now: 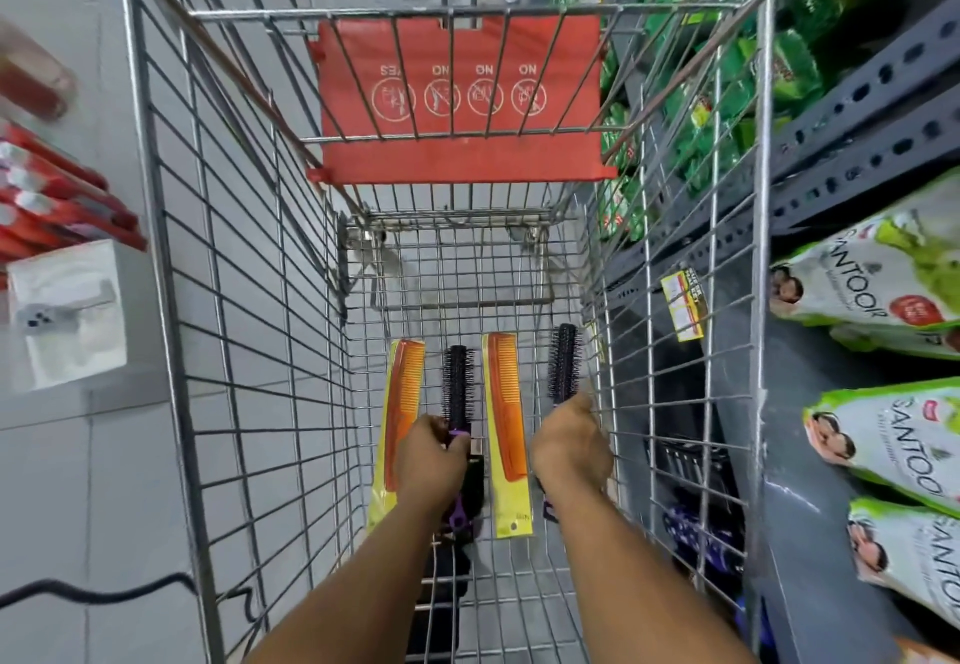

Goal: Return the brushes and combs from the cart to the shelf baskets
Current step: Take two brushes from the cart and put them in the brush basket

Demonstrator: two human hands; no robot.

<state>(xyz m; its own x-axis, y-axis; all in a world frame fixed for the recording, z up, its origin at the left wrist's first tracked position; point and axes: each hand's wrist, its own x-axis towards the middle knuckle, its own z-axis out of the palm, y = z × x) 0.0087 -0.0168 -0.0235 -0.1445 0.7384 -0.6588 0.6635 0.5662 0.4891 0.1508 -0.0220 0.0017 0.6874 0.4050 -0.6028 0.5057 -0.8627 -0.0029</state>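
Pale floor tiles (pixel 78 481) run along the left of the head view, with a black cable (pixel 104 593) trailing across them, red packs (pixel 62 200) stacked at the edge and a white box (pixel 67 310) beside them. On the right stands a grey metal shelf (pixel 857 107) loaded with green packets (pixel 727 91) farther off and white-and-green Santoor pouches (pixel 893 429) nearer. Between them sits a wire shopping cart (pixel 218 247), seen from above, with a red child-seat flap (pixel 462 102) folded against its far end. On the cart's mesh bottom lie four things side by side, lengthwise: an orange comb (pixel 402 403) in a yellow sleeve at the left, a black round brush (pixel 458 382), a second orange comb (pixel 504 403) in a yellow sleeve, and another black round brush (pixel 563 362) against the right wall. Both arms reach down into the cart. The left hand (pixel 431 460) is closed around the purple neck of the brush between the combs, whose purple handle end shows below the wrist. The right hand (pixel 569 445) is clenched around the handle of the brush at the right, bristles pointing away from the person.
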